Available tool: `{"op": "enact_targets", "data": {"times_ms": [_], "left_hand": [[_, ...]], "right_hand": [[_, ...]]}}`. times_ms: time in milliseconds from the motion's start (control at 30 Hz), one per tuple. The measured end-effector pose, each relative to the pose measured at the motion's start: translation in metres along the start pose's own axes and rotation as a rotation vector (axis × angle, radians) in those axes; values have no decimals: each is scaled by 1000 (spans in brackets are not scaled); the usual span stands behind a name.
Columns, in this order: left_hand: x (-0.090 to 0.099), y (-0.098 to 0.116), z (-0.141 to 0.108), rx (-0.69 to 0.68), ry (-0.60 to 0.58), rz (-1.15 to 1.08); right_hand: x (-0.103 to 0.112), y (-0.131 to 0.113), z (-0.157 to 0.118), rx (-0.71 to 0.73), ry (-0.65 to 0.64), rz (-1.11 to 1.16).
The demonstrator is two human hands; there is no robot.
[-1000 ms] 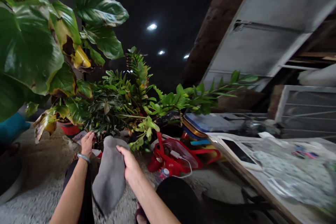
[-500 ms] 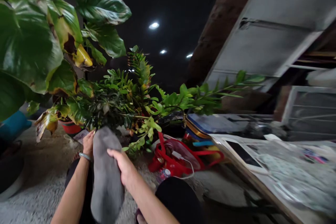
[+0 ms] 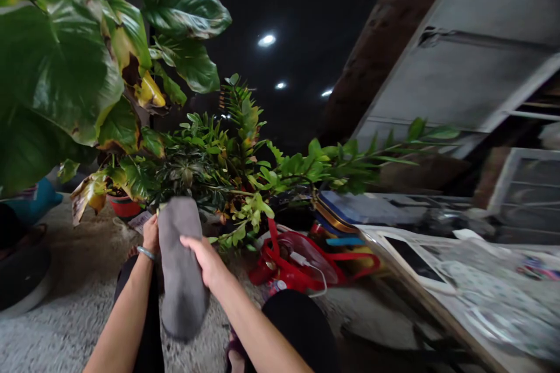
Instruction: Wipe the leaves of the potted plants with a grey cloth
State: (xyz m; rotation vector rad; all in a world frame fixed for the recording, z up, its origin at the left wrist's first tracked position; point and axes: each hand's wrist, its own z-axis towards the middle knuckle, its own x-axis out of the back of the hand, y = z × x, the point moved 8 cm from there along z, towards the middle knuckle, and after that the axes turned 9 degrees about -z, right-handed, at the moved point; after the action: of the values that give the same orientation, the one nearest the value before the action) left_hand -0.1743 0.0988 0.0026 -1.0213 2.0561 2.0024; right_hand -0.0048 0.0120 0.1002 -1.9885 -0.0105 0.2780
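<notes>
A long grey, soft-looking piece shaped like a shoe sole (image 3: 181, 280) hangs between my knees above the rough floor. My left hand (image 3: 151, 235), with a bracelet at the wrist, grips its upper left edge; some of the fingers are hidden behind it. From the right, my right hand (image 3: 205, 259) holds the piece, thumb lying on its front face and the other fingers out of sight behind. A small pale yellowish bit (image 3: 162, 206) shows at the piece's top left corner.
Leafy plants (image 3: 236, 169) stand in front, one in a red pot (image 3: 123, 206). A red bag (image 3: 284, 268) with a white cable sits on the floor. At right, a table holds a white phone or tablet (image 3: 413, 259) and plastic bags (image 3: 494, 285). A dark basin (image 3: 24, 280) is at left.
The view has shifted, so the surroundings appear further right. The grey piece looks shorter, its lower end higher in view. Both hands keep their hold.
</notes>
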Motion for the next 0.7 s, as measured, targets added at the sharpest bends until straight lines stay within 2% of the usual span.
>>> {"op": "enact_targets", "data": {"times_ms": [33, 67, 100, 133, 200, 267, 333, 367, 433, 467, 533, 600, 700], "left_hand": [[3, -1, 2, 2, 15, -13], [5, -2, 4, 11, 28, -34], [6, -4, 4, 22, 36, -58], [6, -6, 5, 35, 40, -78], [3, -8, 3, 46, 33, -116], [-2, -8, -1, 38, 12, -145], [-5, -8, -5, 37, 3, -165], [-6, -9, -7, 40, 2, -165], [-7, -10, -10, 42, -4, -128], [-8, -11, -11, 48, -12, -92], [-12, -18, -13, 92, -46, 39], [-17, -29, -17, 157, -77, 176], [-29, -48, -27, 250, -150, 310]], "right_hand": [[9, 21, -12, -86, 9, -33], [20, 29, -26, -116, 43, -47], [29, 28, -40, -116, 63, -53], [35, 16, -51, -82, 78, -49], [39, -31, -59, 79, 82, -10], [44, -87, -50, 331, 138, 48], [49, -115, -28, 431, 210, 85], [50, -111, -14, 370, 219, 101], [48, -80, 4, 193, 185, 108], [47, -60, 4, 138, 163, 99], [51, -17, -13, 74, 122, 77], [62, 20, -44, 37, 87, 51], [104, 57, -92, -25, 160, 94]]}}
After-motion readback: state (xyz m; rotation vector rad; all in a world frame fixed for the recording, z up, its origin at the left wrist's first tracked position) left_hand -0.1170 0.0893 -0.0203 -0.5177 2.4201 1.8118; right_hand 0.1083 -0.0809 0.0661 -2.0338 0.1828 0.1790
